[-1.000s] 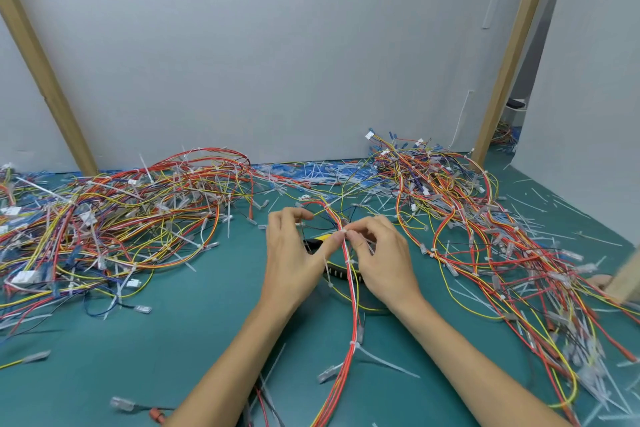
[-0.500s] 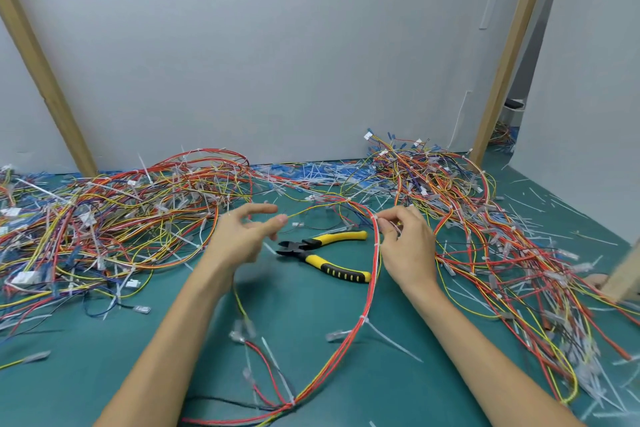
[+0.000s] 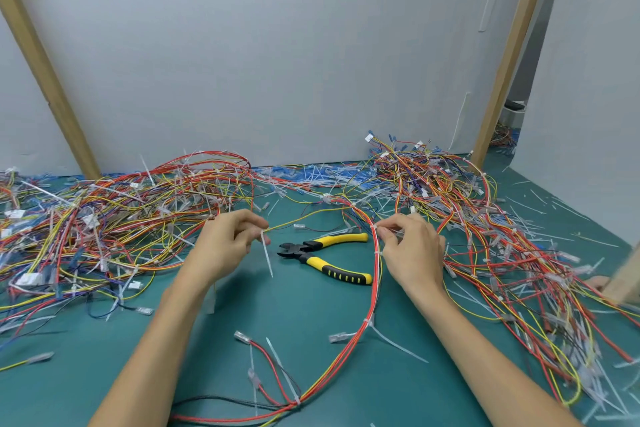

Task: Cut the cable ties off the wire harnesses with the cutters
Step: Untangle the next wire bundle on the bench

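Observation:
A red, orange and yellow wire harness (image 3: 374, 274) loops across the green mat between my arms, with white cable ties along it. My left hand (image 3: 227, 246) pinches a yellow wire of the harness where a white cable tie (image 3: 267, 258) hangs down. My right hand (image 3: 414, 251) pinches the red bundle at another tie near its top. The yellow-and-black cutters (image 3: 325, 255) lie on the mat between my hands, jaws pointing left, untouched.
A large tangle of harnesses (image 3: 104, 218) fills the left of the mat, another pile (image 3: 485, 218) the right. Cut tie scraps litter the mat. A grey wall and two wooden posts (image 3: 502, 55) stand behind. A loose connector (image 3: 242, 336) lies near my left forearm.
My hands have moved apart from a joined position over the cutters, spreading the harness into a wide loop. The cutters are now uncovered. My left hand now pinches a yellow wire.

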Demonstrator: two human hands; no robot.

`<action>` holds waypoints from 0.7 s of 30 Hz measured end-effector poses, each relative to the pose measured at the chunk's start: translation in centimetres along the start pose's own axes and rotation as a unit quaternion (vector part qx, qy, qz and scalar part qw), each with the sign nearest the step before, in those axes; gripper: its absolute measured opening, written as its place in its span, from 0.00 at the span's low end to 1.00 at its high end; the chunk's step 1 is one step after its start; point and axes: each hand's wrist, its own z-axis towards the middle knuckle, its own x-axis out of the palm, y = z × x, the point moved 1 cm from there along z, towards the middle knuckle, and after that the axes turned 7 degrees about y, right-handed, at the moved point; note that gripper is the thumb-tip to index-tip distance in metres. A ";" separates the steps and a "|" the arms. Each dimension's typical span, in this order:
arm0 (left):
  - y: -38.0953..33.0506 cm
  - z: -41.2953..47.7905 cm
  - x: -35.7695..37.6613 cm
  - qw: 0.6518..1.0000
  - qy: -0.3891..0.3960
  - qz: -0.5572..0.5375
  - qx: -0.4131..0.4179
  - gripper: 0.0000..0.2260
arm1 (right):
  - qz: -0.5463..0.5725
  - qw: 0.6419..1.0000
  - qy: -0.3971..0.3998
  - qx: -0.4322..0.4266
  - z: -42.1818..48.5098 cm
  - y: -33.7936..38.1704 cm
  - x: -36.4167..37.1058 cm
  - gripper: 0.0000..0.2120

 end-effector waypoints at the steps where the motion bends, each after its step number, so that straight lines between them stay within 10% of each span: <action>1: 0.0 0.1 -0.1 0.999 0.006 0.052 -0.011 0.09 | -0.004 1.000 0.000 0.001 0.0 0.0 0.0 0.05; 21: 0.0 -1.0 -2.1 0.991 -0.045 0.122 0.014 0.12 | -0.050 0.998 0.026 -0.001 -0.2 -0.1 0.6 0.04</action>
